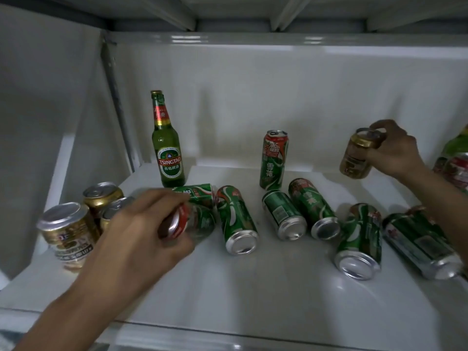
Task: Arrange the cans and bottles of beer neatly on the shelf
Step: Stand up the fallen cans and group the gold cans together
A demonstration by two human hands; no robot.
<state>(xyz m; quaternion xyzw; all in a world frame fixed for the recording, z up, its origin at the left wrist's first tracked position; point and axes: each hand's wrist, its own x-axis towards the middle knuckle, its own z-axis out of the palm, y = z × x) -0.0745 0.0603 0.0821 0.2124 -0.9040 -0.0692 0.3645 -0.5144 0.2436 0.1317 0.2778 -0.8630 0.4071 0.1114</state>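
Note:
My left hand grips a green can lying on its side at the shelf's front left. My right hand holds a gold can by its top, lifted at the back right. A green Tsingtao bottle stands upright at the back left. One green can stands upright mid-back. Several green cans lie on their sides across the white shelf, among them one right beside my left hand. Three gold cans stand grouped at the front left.
A second green bottle stands at the far right edge, partly cut off. White walls close the shelf at the back and left, and another shelf hangs overhead. Bare shelf surface lies along the front.

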